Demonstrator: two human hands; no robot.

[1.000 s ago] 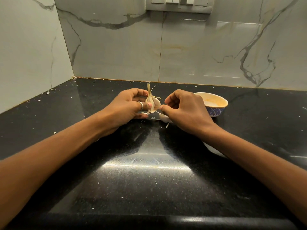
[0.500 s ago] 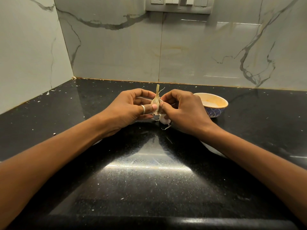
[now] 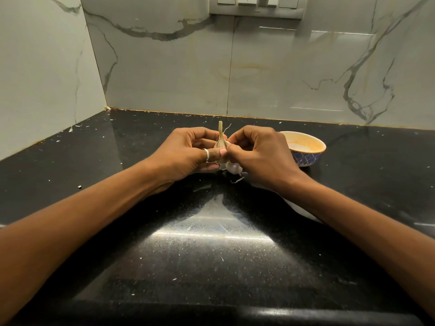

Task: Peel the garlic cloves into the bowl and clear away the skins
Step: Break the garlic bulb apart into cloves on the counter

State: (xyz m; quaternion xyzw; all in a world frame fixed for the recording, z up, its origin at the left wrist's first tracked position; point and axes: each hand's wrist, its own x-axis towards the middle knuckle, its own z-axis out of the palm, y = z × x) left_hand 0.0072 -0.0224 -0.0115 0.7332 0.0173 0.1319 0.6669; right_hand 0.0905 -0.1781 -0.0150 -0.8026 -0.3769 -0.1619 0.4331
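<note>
The left grip (image 3: 186, 156) and right grip (image 3: 261, 156) both pinch the garlic (image 3: 221, 143) between them, just above the bench (image 3: 211, 255), stalk pointing up. The bowl (image 3: 314, 158) stands just right of the right grip, the nearer one.

The table (image 3: 211, 267) is a black, glossy, speckled stone slab with a corner at the back left. A broad streak of light shines across its middle, toward the front edge. A small bowl (image 3: 306, 159), blue-patterned outside and pale orange inside, stands upright right of centre, nearer the back edge than the front. Just left of it lie pale garlic cloves (image 3: 233, 168), partly hidden, so their number cannot be told. A curled scrap of skin (image 3: 237, 180) lies just in front of them. Small white flecks (image 3: 79, 187) are scattered over the table, thicker along the left edge and toward the back-left corner.
</note>
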